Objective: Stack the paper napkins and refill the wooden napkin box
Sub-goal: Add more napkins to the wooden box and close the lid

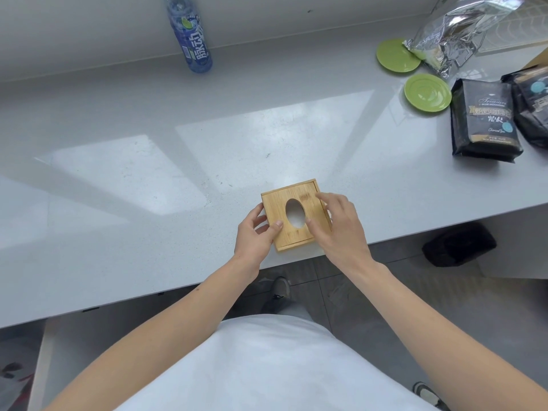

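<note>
The wooden napkin box lies flat near the front edge of the grey counter, its lid on top with an oval hole showing white inside. My left hand grips the box's left side, thumb resting on the lid. My right hand lies over the right part of the lid, fingers spread and touching the wood, thumb at the hole's edge. No loose paper napkins are in view.
A blue drink bottle stands at the back wall. Two green saucers, a silver foil bag and two black coffee bags sit at the right. The counter's front edge runs just below the box.
</note>
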